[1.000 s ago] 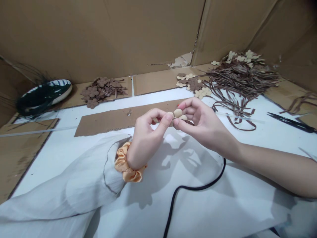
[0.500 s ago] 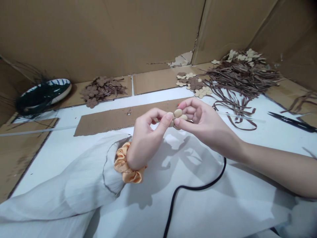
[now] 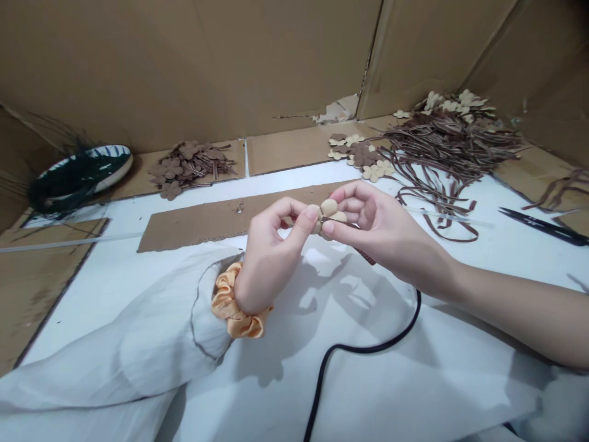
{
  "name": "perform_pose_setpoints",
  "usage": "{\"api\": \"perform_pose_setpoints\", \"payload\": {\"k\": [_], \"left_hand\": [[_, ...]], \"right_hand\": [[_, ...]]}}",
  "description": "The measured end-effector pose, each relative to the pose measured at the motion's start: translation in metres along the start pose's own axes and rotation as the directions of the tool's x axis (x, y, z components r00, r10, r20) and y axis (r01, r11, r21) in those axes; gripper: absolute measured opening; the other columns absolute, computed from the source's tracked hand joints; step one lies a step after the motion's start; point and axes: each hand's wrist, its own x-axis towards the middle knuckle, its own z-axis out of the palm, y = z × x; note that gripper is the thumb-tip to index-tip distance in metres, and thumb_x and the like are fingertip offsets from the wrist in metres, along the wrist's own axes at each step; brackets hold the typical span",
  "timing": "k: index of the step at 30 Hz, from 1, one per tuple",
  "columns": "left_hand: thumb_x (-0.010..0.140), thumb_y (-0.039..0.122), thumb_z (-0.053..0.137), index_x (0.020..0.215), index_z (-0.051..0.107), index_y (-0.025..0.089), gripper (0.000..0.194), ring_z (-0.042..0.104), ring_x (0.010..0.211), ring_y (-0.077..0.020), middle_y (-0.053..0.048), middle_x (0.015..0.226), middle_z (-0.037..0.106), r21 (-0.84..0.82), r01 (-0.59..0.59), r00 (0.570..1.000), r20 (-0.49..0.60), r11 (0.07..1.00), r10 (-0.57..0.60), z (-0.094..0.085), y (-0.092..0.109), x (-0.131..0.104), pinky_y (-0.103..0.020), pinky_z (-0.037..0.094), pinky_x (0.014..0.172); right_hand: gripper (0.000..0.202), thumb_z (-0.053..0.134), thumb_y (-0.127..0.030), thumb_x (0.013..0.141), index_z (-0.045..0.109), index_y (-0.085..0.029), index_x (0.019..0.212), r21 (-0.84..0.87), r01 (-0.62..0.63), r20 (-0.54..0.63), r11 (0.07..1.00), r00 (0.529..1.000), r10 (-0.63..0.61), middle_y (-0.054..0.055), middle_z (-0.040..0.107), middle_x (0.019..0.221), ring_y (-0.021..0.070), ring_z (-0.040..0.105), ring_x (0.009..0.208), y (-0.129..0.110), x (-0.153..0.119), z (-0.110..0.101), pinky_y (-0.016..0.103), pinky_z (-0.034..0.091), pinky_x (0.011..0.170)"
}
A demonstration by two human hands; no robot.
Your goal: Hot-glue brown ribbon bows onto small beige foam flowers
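Between my two hands is a beige fabric flower (image 3: 329, 207), held above the white tabletop. My left hand (image 3: 280, 245) pinches its left side between thumb and fingers; an orange scrunchie (image 3: 242, 307) circles that wrist. On the other side, my right hand (image 3: 372, 227) grips the flower's petals and a thin brown strip (image 3: 365, 255), whose end hangs below the palm. The strip lies across the flower's middle. Fingers hide part of the flower, so I cannot see how the strip is joined to it.
Brown flowers (image 3: 188, 162) are heaped at back left, beside a bowl (image 3: 110, 166) of dark green thread. Brown strips (image 3: 451, 141) and more beige flowers (image 3: 464, 104) pile up at back right. Black tweezers (image 3: 543, 224) lie far right. A cardboard strip (image 3: 197, 227) and black cord (image 3: 359, 350) are near my hands.
The brown strip now shows across the flower's middle and hangs below my right palm, where it was hidden before. Both hands stay nearly in place.
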Motion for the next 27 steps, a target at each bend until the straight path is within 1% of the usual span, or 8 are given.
{"api": "perform_pose_setpoints", "payload": {"k": [1, 3, 5, 7, 15, 20, 23, 27], "left_hand": [[0.083, 0.032, 0.057, 0.067, 0.058, 0.018, 0.021, 0.052, 0.067, -0.0142, -0.001, 0.070, 0.062, 0.002, 0.000, 1.000, -0.002, 1.000, 0.000, -0.0001, 0.0000, 0.0001, -0.027, 0.042, 0.068], [0.083, 0.031, 0.057, 0.067, 0.057, 0.018, 0.021, 0.052, 0.068, -0.0143, -0.001, 0.070, 0.062, 0.006, -0.001, 1.000, 0.003, 1.000, 0.001, -0.0001, 0.0004, 0.0001, -0.027, 0.042, 0.068], [0.084, 0.030, 0.056, 0.067, 0.057, 0.018, 0.020, 0.052, 0.069, -0.0145, -0.001, 0.071, 0.062, 0.010, -0.005, 1.000, 0.011, 1.000, 0.005, -0.0001, 0.0010, -0.0003, -0.028, 0.042, 0.068], [0.084, 0.029, 0.056, 0.067, 0.057, 0.018, 0.020, 0.053, 0.069, -0.0147, -0.001, 0.071, 0.064, 0.017, -0.011, 1.000, 0.018, 1.000, 0.010, 0.0000, 0.0016, -0.0010, -0.028, 0.042, 0.069], [0.084, 0.031, 0.057, 0.067, 0.059, 0.019, 0.021, 0.056, 0.070, -0.0153, -0.001, 0.072, 0.066, 0.017, -0.025, 1.000, 0.019, 1.000, 0.024, 0.0005, 0.0005, -0.0035, -0.028, 0.044, 0.070], [0.084, 0.033, 0.056, 0.067, 0.059, 0.019, 0.022, 0.056, 0.070, -0.0156, -0.002, 0.072, 0.066, 0.043, -0.021, 1.000, 0.016, 0.999, 0.020, 0.0003, 0.0003, -0.0044, -0.029, 0.044, 0.069], [0.084, 0.032, 0.056, 0.066, 0.058, 0.019, 0.022, 0.055, 0.068, -0.0149, -0.002, 0.071, 0.065, 0.038, -0.022, 1.000, 0.023, 0.999, 0.021, 0.0000, 0.0004, -0.0047, -0.028, 0.044, 0.068], [0.083, 0.032, 0.056, 0.065, 0.057, 0.019, 0.023, 0.054, 0.067, -0.0148, -0.002, 0.070, 0.064, 0.024, -0.019, 0.999, 0.027, 1.000, 0.019, 0.0002, 0.0001, -0.0044, -0.028, 0.044, 0.068]], "right_hand": [[0.034, 0.072, -0.012, 0.069, 0.048, -0.019, 0.092, 0.002, 0.000, 0.005, 1.000, 1.000, 0.000, -0.002, 0.059, 0.085, 0.0094, 0.058, 0.076, 0.0000, -0.0004, -0.0002, 0.020, 0.046, 0.065], [0.032, 0.071, -0.013, 0.071, 0.048, -0.019, 0.092, 0.001, -0.003, -0.003, 1.000, 1.000, 0.003, -0.001, 0.059, 0.086, 0.0094, 0.058, 0.077, -0.0005, -0.0009, 0.0001, 0.020, 0.047, 0.065], [0.026, 0.067, -0.015, 0.076, 0.048, -0.019, 0.092, -0.004, -0.013, -0.019, 1.000, 1.000, 0.012, -0.002, 0.058, 0.083, 0.0091, 0.057, 0.074, -0.0013, -0.0007, 0.0009, 0.021, 0.047, 0.065], [0.023, 0.065, -0.015, 0.077, 0.048, -0.019, 0.092, -0.011, -0.019, -0.028, 1.000, 0.999, 0.019, -0.002, 0.058, 0.079, 0.0088, 0.057, 0.070, -0.0020, 0.0000, 0.0018, 0.021, 0.046, 0.063], [0.022, 0.065, -0.011, 0.075, 0.049, -0.018, 0.089, -0.027, -0.005, -0.057, 1.000, 0.998, 0.004, -0.003, 0.057, 0.075, 0.0082, 0.056, 0.066, -0.0018, -0.0003, 0.0018, 0.021, 0.046, 0.061], [0.028, 0.067, -0.007, 0.070, 0.049, -0.019, 0.088, -0.018, -0.010, -0.054, 1.000, 0.998, 0.009, -0.004, 0.058, 0.073, 0.0082, 0.057, 0.067, -0.0022, -0.0005, 0.0017, 0.020, 0.046, 0.060], [0.030, 0.067, -0.004, 0.068, 0.049, -0.018, 0.087, -0.002, -0.015, -0.048, 1.000, 0.999, 0.014, -0.004, 0.057, 0.073, 0.0073, 0.056, 0.066, -0.0034, -0.0003, 0.0018, 0.018, 0.044, 0.058], [0.028, 0.065, -0.004, 0.068, 0.049, -0.018, 0.086, 0.010, -0.017, -0.024, 1.000, 1.000, 0.017, -0.005, 0.056, 0.071, 0.0066, 0.054, 0.064, -0.0040, -0.0009, 0.0010, 0.017, 0.040, 0.053]]}}
